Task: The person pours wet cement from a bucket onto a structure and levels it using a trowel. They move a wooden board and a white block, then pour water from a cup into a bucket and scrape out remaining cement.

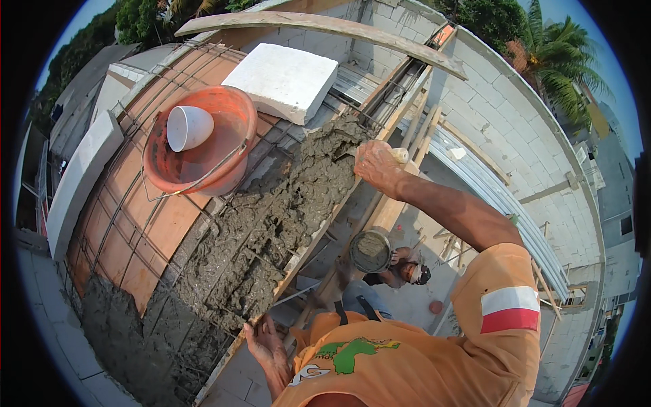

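Observation:
My right hand is closed round the pale handle of a tool, probably a trowel, at the far end of a strip of wet concrete. Its blade is mostly hidden by the hand and the concrete. Lower down, my left hand grips the edge of the wooden formwork board that runs along the concrete. Its fingertips are at the board's top, close to the wet mix. The concrete is grey, lumpy and rough, with steel bars showing through in places.
An orange bucket holds water and a white bowl. Behind it lies a white block. Rebar crosses plywood at left. A long plank spans the far side. Below, another person holds a bucket of mix.

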Action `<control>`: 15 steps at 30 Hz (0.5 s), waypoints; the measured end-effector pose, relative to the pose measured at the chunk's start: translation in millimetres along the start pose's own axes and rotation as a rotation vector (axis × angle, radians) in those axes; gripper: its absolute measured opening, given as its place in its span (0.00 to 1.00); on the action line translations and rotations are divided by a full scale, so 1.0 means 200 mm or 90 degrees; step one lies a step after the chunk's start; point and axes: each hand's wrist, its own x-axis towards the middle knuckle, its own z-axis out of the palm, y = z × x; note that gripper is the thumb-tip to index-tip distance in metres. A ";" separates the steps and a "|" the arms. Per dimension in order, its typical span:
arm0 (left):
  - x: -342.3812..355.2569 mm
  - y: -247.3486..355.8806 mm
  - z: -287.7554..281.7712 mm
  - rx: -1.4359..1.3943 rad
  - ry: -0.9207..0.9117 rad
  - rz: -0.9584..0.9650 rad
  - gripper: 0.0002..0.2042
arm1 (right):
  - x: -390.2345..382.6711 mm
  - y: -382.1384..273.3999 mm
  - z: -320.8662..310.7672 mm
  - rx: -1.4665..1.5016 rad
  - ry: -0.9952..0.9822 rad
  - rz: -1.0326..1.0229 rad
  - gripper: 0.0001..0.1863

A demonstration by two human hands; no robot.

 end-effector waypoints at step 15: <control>-0.02 -0.05 0.11 -0.014 0.112 0.043 0.23 | 0.09 0.34 -0.09 0.058 0.252 -0.043 0.15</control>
